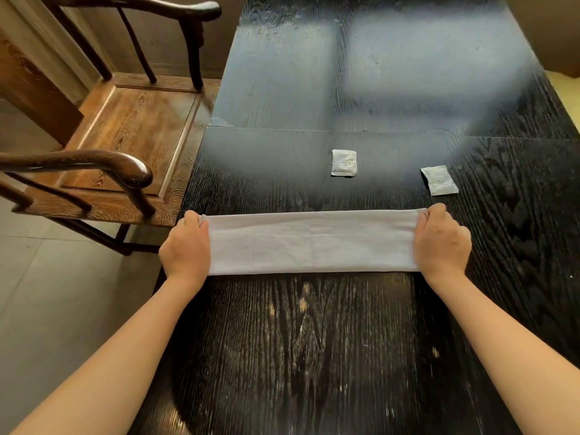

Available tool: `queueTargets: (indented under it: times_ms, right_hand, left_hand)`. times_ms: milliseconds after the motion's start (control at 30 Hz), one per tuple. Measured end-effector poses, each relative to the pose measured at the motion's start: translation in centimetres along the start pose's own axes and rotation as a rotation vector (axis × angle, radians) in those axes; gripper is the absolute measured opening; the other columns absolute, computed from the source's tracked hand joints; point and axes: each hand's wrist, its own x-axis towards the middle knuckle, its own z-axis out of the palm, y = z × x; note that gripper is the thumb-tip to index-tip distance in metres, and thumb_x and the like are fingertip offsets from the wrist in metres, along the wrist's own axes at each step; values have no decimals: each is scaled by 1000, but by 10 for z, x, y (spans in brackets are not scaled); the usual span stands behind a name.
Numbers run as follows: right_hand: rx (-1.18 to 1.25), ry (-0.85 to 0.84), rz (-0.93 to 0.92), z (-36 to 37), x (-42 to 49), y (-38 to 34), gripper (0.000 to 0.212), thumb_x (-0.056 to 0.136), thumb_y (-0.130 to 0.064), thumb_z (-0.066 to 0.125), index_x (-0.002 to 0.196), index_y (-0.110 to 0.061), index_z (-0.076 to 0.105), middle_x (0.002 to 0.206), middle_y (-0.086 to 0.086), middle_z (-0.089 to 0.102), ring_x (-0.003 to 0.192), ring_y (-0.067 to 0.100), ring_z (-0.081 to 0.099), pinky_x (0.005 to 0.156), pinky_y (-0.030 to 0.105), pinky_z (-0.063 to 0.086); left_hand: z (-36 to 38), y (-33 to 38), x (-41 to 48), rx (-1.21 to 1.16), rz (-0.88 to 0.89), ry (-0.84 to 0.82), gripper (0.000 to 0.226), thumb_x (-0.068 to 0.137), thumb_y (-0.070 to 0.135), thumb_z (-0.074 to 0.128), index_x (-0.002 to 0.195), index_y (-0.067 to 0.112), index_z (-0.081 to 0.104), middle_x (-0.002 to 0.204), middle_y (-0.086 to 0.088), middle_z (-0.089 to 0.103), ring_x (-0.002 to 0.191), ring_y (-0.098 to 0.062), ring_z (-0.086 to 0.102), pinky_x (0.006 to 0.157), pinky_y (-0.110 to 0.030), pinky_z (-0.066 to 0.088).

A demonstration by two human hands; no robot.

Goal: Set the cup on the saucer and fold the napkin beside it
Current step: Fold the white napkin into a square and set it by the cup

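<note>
A white napkin lies folded into a long band across the dark wooden table. My left hand grips its left end, the fingers curled over the far corner. At the opposite end my right hand holds the napkin the same way. The cloth is stretched flat between both hands. No cup or saucer is in view.
Two small white sachets lie beyond the napkin, one at the middle and one to the right. A brown wooden armchair stands against the table's left edge, over a grey tiled floor.
</note>
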Motion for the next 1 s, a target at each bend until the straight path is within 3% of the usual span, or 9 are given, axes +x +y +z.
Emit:
queueTargets:
  times_ms: [367, 567, 667, 767, 833, 900, 1000]
  right_hand:
    - [2, 39, -8, -2, -3, 1, 16, 90, -6, 47, 81, 7, 50, 64, 30, 60, 51, 39, 55, 56, 40, 36]
    - [44, -124, 128, -10, 2, -3, 20, 92, -13, 45, 96, 5, 49, 87, 31, 62, 75, 44, 59, 70, 46, 38]
    - [-28, -101, 178, -20, 2, -8, 22, 87, -9, 50, 104, 4, 49, 102, 31, 55, 93, 44, 52, 75, 49, 37]
    - [69, -54, 4, -24, 5, -47, 36, 82, -5, 52, 118, 1, 51, 111, 28, 55, 102, 43, 50, 81, 47, 34]
    - [277, -198, -246, -19, -4, -89, 45, 88, -13, 49, 132, -3, 46, 131, 23, 52, 123, 39, 45, 101, 45, 27]
    - [258, -446, -411, -8, -25, -120, 52, 97, -28, 35, 146, -13, 25, 155, 8, 26, 144, 25, 17, 116, 45, 5]
    - [127, -519, -479, 10, -46, -126, 56, 98, -42, 19, 149, -22, 6, 159, -3, 4, 146, 16, -4, 115, 43, -12]
  left_hand:
    - [-1, -3, 2, -26, 7, -7, 21, 96, 22, 40, 91, 3, 48, 92, -19, 59, 83, -40, 54, 64, -44, 37]
    - [-5, 2, 3, -5, -10, -48, 21, 96, 22, 39, 94, 2, 48, 96, -20, 55, 88, -39, 51, 66, -48, 38]
    - [-10, 4, 3, 44, -26, -20, 23, 91, 18, 50, 107, 2, 50, 108, -24, 51, 99, -41, 46, 79, -50, 38]
    - [-7, 31, 4, 44, 194, 0, 44, 90, 19, 51, 132, 10, 44, 134, -18, 46, 125, -36, 39, 100, -50, 27]
    - [1, 60, -5, 7, 361, -117, 46, 95, 23, 40, 141, 17, 35, 149, -7, 36, 140, -24, 26, 112, -49, 11]
    - [14, 75, -21, 15, 401, -233, 49, 98, 30, 29, 146, 21, 24, 156, 0, 21, 145, -17, 11, 115, -48, -3]
    - [25, 71, -34, 52, 356, -265, 53, 97, 37, 22, 147, 22, 15, 158, 3, 12, 145, -13, 4, 115, -50, -6]
